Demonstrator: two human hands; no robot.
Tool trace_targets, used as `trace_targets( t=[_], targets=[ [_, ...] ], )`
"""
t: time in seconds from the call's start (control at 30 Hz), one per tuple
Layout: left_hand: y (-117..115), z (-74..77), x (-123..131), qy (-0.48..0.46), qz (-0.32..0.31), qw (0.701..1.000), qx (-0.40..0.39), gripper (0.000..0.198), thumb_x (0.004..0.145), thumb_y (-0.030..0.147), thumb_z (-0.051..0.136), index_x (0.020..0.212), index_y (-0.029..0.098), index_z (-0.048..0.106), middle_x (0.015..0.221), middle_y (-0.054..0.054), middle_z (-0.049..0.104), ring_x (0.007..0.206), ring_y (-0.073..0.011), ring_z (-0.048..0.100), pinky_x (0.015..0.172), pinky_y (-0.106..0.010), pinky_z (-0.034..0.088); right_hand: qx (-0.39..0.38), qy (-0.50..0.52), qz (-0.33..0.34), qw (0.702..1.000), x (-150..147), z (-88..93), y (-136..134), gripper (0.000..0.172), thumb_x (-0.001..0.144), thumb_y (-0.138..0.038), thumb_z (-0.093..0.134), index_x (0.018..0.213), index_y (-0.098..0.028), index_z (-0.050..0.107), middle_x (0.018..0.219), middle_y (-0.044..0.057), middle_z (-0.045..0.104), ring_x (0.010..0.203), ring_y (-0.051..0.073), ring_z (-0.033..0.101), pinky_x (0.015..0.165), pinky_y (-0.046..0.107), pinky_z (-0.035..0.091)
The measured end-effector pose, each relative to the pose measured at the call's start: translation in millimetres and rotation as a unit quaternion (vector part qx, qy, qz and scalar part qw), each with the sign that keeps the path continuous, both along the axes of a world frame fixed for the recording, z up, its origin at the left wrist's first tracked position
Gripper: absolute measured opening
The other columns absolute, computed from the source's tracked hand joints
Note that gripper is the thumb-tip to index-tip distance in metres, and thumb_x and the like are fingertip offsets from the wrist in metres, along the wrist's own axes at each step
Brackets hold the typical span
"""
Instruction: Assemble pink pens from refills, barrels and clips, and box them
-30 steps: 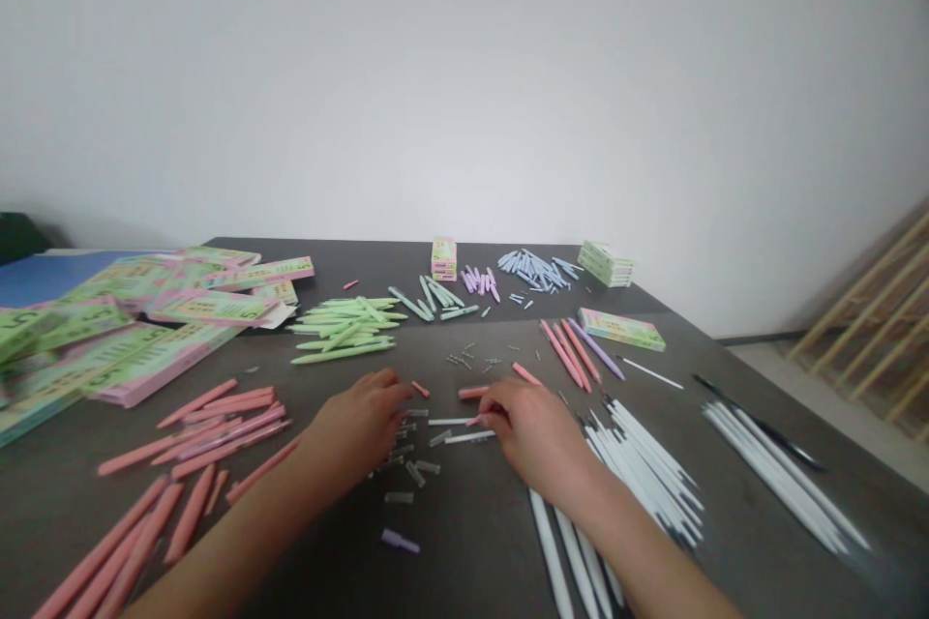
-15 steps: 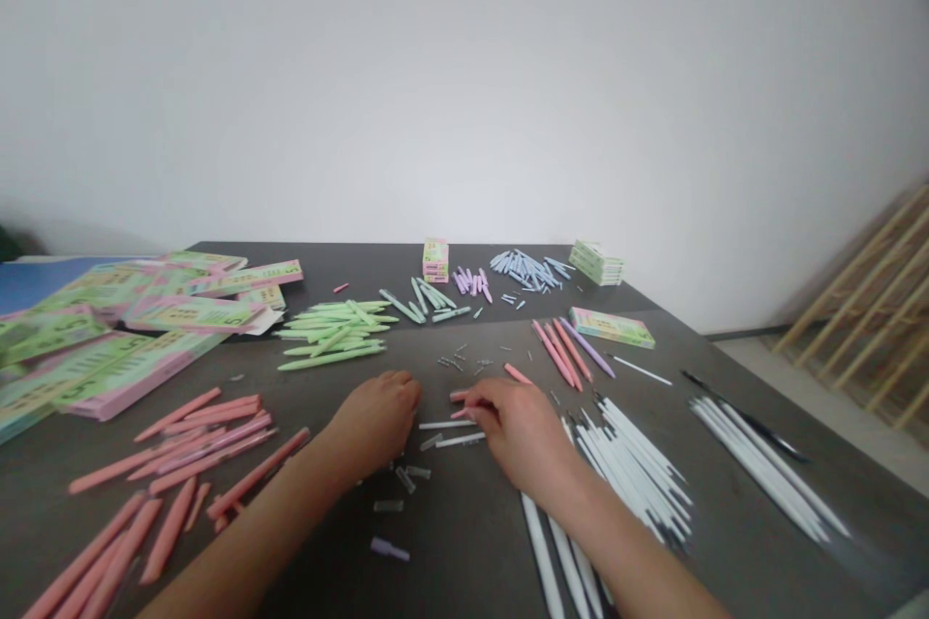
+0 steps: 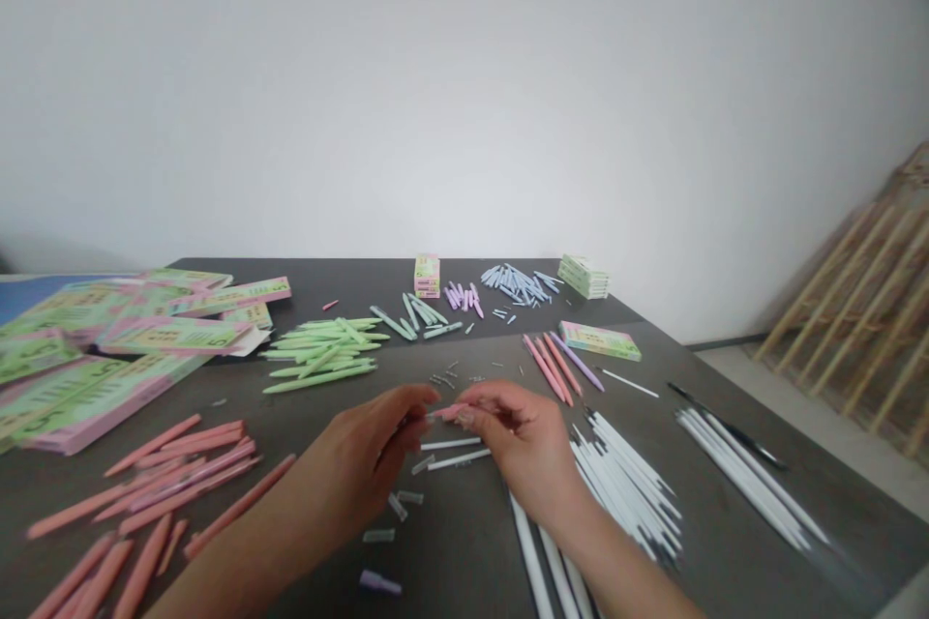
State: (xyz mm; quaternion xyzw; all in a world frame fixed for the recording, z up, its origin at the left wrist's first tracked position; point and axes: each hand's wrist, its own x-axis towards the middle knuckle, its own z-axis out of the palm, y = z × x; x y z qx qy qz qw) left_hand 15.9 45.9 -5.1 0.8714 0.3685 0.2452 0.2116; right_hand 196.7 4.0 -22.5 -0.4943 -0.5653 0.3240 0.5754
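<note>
My right hand (image 3: 515, 430) pinches a small pink pen part (image 3: 451, 412) between thumb and fingertips. Close against the left end of that part, my left hand (image 3: 384, 440) has thumb and fingers drawn together on something small and pale, too tiny to name. Just below my fingertips lie two thin white refills (image 3: 457, 459). Clear plastic sleeves (image 3: 378, 536) are scattered nearer to me, beside a purple pen part (image 3: 380, 583). Several tiny metal springs (image 3: 442, 379) rest beyond my hands.
Pink pen barrels (image 3: 189, 484) and pastel boxes (image 3: 160, 334) cover the left. Green pens (image 3: 326, 348) lie mid-left, blue parts (image 3: 519, 282) at the back. On the right are white refills (image 3: 624, 484), white rods (image 3: 747, 484) and a flat box (image 3: 599, 340).
My left hand has risen from the table and come over to the pink part. My right hand has turned slightly, bringing the part towards the left fingertips. The view has shifted slightly.
</note>
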Motion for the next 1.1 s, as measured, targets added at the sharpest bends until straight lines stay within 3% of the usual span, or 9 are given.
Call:
trace_targets(
  t=[0.27,0.5,0.67,0.9,1.1],
  targets=[
    [0,-6.8,-1,-0.013,-0.001,1.0,-0.019,0.02,0.089,0.024,0.037,0.104,0.025,0.051,0.079,0.002,0.068,0.07,-0.0137,0.065,0.064,-0.021,0.045,0.032,0.008,-0.018,0.999,0,2.7,-4,0.008,0.078,-0.021,0.062,0.078,-0.02,0.07,0.072,0.002,0.071,0.07,0.018,0.066,0.071,0.03,0.052],
    [-3,1.5,0,-0.01,0.012,0.998,-0.063,0.013,0.088,0.028,0.039,0.096,0.024,0.048,0.081,0.001,0.069,0.07,-0.0151,0.066,0.064,-0.023,0.047,0.049,-0.054,-0.022,0.997,-3,5.4,-6,0.013,0.079,-0.016,0.06,0.078,-0.021,0.072,0.076,0.002,0.071,0.07,0.016,0.064,0.064,0.025,0.048],
    [-7,-4.2,3,-0.005,0.003,0.999,-0.047,0.011,0.09,0.028,0.037,0.09,0.024,0.048,0.074,0.004,0.065,0.066,-0.013,0.064,0.06,-0.02,0.043,0.077,-0.088,-0.018,0.993,-8,1.8,-7,0.016,0.079,-0.012,0.06,0.076,-0.022,0.072,0.076,0.0,0.072,0.071,0.015,0.064,0.068,0.024,0.047],
    [-9,-17.4,5,0.01,0.015,1.0,-0.015,0.013,0.091,0.025,0.034,0.092,0.026,0.047,0.072,0.004,0.066,0.065,-0.0138,0.064,0.059,-0.021,0.04,0.0,-0.041,-0.012,0.999,-8,-7.7,-2,0.01,0.076,-0.02,0.064,0.072,-0.021,0.073,0.065,0.0,0.069,0.061,0.015,0.062,0.058,0.024,0.046],
    [-10,-19.3,5,0.017,0.021,1.0,-0.007,0.013,0.091,0.026,0.033,0.091,0.027,0.046,0.074,0.004,0.067,0.067,-0.0147,0.065,0.059,-0.022,0.04,-0.027,-0.003,0.009,1.0,-7,-7.0,-1,0.009,0.074,-0.021,0.064,0.071,-0.019,0.072,0.059,0.0,0.066,0.054,0.013,0.059,0.053,0.023,0.044]
  ],
)
